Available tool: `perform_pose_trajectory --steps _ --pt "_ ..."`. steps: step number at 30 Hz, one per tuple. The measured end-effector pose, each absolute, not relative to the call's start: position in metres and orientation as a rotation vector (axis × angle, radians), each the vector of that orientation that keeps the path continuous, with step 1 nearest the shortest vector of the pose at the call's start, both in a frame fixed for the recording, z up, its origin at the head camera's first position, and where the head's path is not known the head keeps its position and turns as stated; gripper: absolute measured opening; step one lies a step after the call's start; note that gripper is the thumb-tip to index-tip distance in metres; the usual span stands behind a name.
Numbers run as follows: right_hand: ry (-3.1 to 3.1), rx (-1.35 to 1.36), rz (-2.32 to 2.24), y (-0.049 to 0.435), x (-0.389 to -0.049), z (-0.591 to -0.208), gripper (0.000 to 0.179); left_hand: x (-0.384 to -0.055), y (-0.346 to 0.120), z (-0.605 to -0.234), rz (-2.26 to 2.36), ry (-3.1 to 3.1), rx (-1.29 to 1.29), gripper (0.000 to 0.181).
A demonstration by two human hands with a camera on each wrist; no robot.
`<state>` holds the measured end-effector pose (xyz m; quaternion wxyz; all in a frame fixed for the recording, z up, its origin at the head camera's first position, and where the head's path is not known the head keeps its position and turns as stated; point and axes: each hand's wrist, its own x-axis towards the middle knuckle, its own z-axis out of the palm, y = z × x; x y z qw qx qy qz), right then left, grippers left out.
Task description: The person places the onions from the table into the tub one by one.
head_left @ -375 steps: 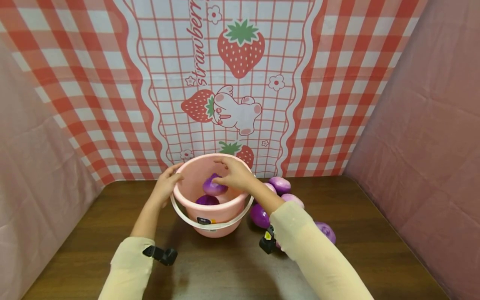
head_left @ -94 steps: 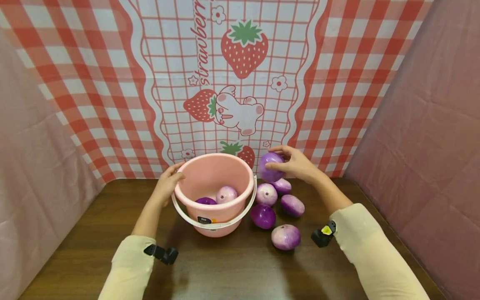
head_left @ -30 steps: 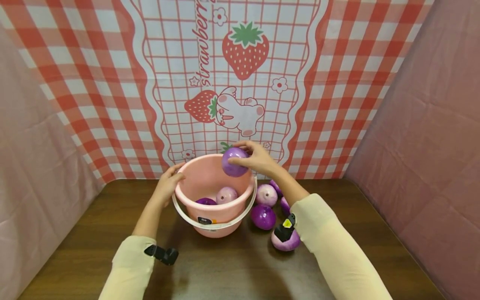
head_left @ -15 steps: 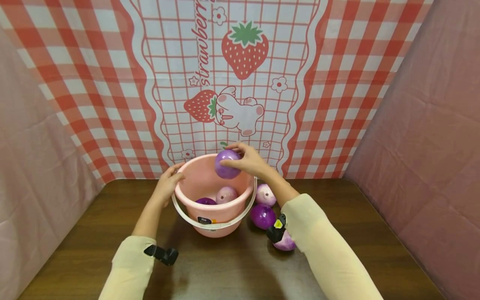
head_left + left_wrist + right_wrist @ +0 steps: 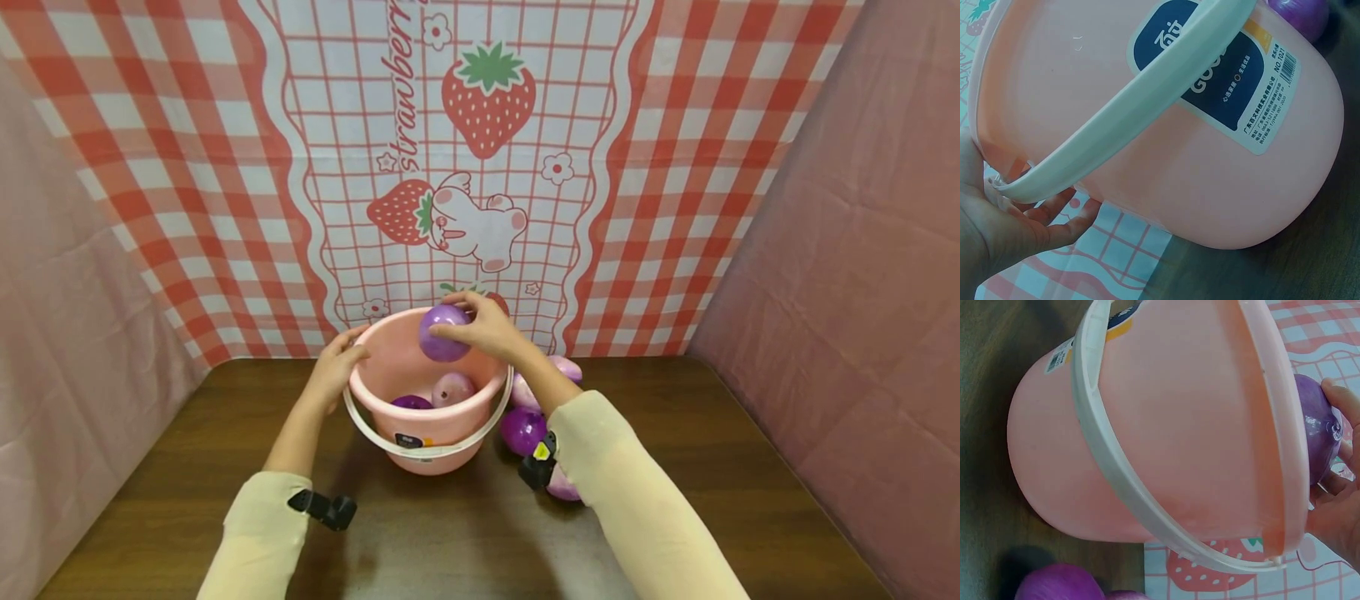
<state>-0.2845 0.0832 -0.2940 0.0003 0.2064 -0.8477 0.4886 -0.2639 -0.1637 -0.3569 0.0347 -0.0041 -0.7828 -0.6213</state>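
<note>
A pink bucket (image 5: 435,429) with a white handle (image 5: 420,452) hanging down its front stands on the table. My left hand (image 5: 333,373) grips its rim on the left side, thumb over the edge and fingers outside, as the left wrist view shows near the handle's pivot (image 5: 999,182). With my right hand (image 5: 487,327) I hold a purple onion (image 5: 442,335) over the bucket's mouth, thumb in front and fingers behind. Two more onions lie inside, a pale one (image 5: 453,389) and a dark one (image 5: 412,402), partly hidden by the front rim.
To the right of the bucket, several onions lie on the wooden table (image 5: 420,542), among them a dark purple onion (image 5: 522,431) and a paler onion (image 5: 564,483); my right forearm covers part of them. A checked strawberry cloth (image 5: 487,108) hangs behind.
My right hand has carried the purple onion left from above the pile to over the bucket. Earlier, a pale onion came to rest inside. My left hand stays on the rim.
</note>
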Motion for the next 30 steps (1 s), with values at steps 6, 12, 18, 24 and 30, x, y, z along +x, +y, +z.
perform_pose_trajectory --steps 6,12,18,24,30 --pt "-2.649 0.669 1.523 0.078 -0.286 -0.299 0.058 -0.264 -0.164 -0.356 -1.904 -2.405 -0.013 0.056" --pt "-2.672 0.648 1.494 0.074 -0.288 -0.306 0.059 -0.264 -0.164 -0.357 -1.912 -2.399 -0.014 0.056" --pt "-2.668 0.630 1.494 0.071 -0.286 -0.307 0.057 -0.264 -0.164 -0.356 -1.930 -2.391 -0.014 0.056" --pt "-2.666 0.627 1.480 0.070 -0.287 -0.310 0.057 -0.262 -0.163 -0.355 -1.941 -2.392 -0.009 0.057" --pt "-2.665 0.612 1.474 0.070 -0.288 -0.312 0.057 -0.261 -0.163 -0.355 -1.939 -2.397 -0.010 0.057"
